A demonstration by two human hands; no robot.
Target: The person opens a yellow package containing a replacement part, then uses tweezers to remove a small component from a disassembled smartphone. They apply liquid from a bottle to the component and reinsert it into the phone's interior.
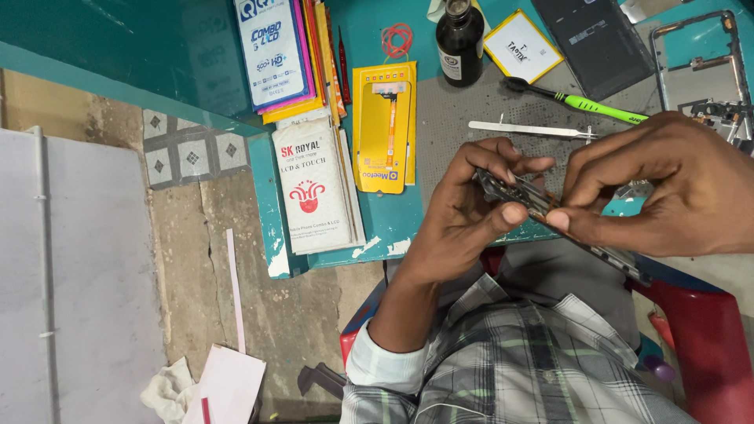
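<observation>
My left hand (pixel 463 216) grips one end of a thin dark phone frame part (pixel 514 195) edge-on, thumb and fingers pinching it. My right hand (pixel 660 188) meets it from the right, thumb and forefinger pinched on the same part near a small orange flex strip. Both hands hover over the front edge of the teal workbench (pixel 377 235), above my lap in a checked shirt.
On the bench lie a grey work mat (pixel 448 118), metal tweezers (pixel 526 129), a green-handled brush (pixel 585 102), a dark bottle (pixel 459 43), a yellow-edged battery (pixel 522 47), a yellow parts card (pixel 383 126), white and blue spare-part packets (pixel 314 188), and a bare phone frame (pixel 699 59). A red stool (pixel 707 338) sits below.
</observation>
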